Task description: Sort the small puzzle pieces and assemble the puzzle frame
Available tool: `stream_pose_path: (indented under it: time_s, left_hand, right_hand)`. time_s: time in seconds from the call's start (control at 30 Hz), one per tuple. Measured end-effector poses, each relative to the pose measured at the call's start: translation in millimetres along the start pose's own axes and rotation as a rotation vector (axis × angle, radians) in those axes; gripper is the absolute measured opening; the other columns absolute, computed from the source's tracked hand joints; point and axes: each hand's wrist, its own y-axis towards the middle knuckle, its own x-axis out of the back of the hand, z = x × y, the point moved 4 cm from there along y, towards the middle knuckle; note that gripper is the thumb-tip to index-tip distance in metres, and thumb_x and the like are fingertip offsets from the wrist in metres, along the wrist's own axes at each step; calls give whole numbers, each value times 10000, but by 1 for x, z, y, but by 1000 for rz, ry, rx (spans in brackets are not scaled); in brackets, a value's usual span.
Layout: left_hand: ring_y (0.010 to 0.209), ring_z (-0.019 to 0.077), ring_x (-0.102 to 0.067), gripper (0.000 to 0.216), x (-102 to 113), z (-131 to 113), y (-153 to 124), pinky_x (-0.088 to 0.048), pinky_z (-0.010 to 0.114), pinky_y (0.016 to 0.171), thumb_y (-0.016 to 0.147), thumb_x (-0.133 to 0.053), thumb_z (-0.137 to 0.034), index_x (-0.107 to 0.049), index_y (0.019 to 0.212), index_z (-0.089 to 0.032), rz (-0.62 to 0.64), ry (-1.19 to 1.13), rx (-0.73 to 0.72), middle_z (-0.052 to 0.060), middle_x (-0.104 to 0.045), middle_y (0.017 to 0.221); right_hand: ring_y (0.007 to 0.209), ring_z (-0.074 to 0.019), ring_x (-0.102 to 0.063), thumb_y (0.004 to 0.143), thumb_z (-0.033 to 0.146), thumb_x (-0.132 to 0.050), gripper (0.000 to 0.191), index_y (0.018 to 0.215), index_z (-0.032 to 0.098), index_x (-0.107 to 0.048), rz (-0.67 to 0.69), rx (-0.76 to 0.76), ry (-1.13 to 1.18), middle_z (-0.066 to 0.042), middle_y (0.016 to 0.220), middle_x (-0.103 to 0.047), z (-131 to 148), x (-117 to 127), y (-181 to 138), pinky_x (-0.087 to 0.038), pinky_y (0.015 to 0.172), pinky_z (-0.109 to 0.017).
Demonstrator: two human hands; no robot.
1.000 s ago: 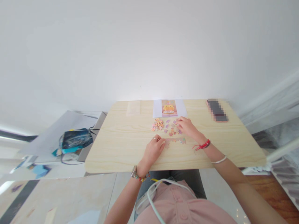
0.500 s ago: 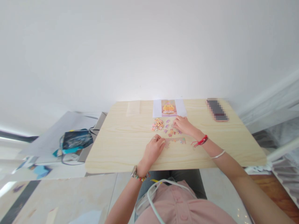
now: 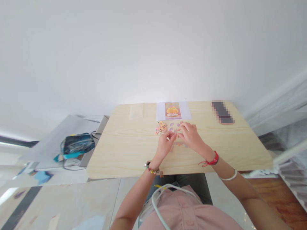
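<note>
My left hand (image 3: 165,145) and my right hand (image 3: 191,136) meet fingertip to fingertip above the light wooden table (image 3: 124,150). Both pinch at a small jigsaw piece (image 3: 176,134) between them; it is too small to see clearly. Loose puzzle pieces (image 3: 161,127) lie in a small heap just beyond my left hand, with more scattered pieces (image 3: 173,125) beside them. A joined strip of the puzzle (image 3: 180,144) lies mostly hidden under my hands. A reference picture sheet (image 3: 173,111) with an orange figure lies at the table's far edge.
A phone (image 3: 222,112) lies at the far right of the table. A pale sheet (image 3: 136,111) rests at the far left. Left of the table a dark blue bag (image 3: 76,143) sits on a grey surface. A white cable (image 3: 165,198) runs over my lap.
My left hand lifted off the puzzle strip and moved forward and right. My right hand drew back from the scattered pieces, and the two hands came together.
</note>
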Motion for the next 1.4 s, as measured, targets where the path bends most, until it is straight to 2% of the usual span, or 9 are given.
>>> stream_pose_path:
  time_s: [0.17,0.27,0.47,0.77,0.87,0.97,1.13,1.3,1.4]
  left_hand:
    - [622,96,-482,157,4,-3,-4,-376,195,541,769,-505,-252,-564,673,-142,32,-37,5,-5,-543,650]
    - [624,96,-473,132,9,-5,-4,-376,199,554,754,-514,-223,-569,664,-144,135,28,-34,-11,-522,641]
    - [629,93,-473,144,17,-9,-3,-377,198,563,767,-500,-240,-582,691,-149,293,70,-89,-11,-522,663]
    - [659,102,-489,177,11,-10,-4,-394,215,615,773,-485,-293,-554,713,-142,178,-130,37,-11,-537,675]
    - [659,103,-482,214,10,-11,-4,-392,223,641,776,-475,-322,-539,680,-143,209,-157,50,-16,-527,656]
    - [653,107,-477,241,11,-10,-3,-389,225,642,764,-487,-343,-532,637,-144,312,-130,54,-22,-515,628]
    - [638,110,-484,240,12,-11,-3,-390,224,623,757,-499,-353,-573,675,-139,451,-95,59,-18,-535,642]
    - [614,107,-484,256,7,-15,-4,-394,223,599,781,-481,-354,-600,740,-132,550,-67,49,-11,-545,650]
    - [640,113,-495,243,4,-16,-6,-407,230,610,805,-458,-328,-603,764,-137,501,1,2,0,-547,685]
  right_hand:
    - [916,-212,-493,840,246,-484,164,942,145,-564,-64,-15,111,-104,957,-543,-1,11,-4,-339,771,-336]
    - [874,-188,-495,844,210,-471,169,967,182,-583,-41,85,166,-83,945,-538,-6,18,-3,-353,741,-309]
    - [767,-155,-472,843,206,-481,157,781,186,-624,21,258,146,-42,795,-536,-10,21,-3,-341,719,-296]
    - [806,-170,-486,850,202,-454,200,734,165,-612,-115,195,105,-66,801,-545,2,21,-19,-365,742,-318]
    - [803,-172,-488,843,203,-468,205,698,169,-609,-136,177,120,-60,783,-549,4,21,-24,-374,755,-329]
    - [788,-173,-494,832,246,-500,175,725,174,-619,-106,191,157,-59,792,-553,2,23,-27,-388,759,-339]
    - [862,-190,-500,844,224,-471,206,1000,190,-601,9,271,199,-81,911,-555,-3,29,-24,-411,768,-341]
    - [864,-193,-509,839,217,-479,150,893,181,-614,95,323,194,-72,902,-560,1,28,-22,-414,778,-351]
    - [883,-200,-509,839,211,-476,143,867,165,-608,89,284,183,-81,902,-558,-1,26,-26,-412,809,-370]
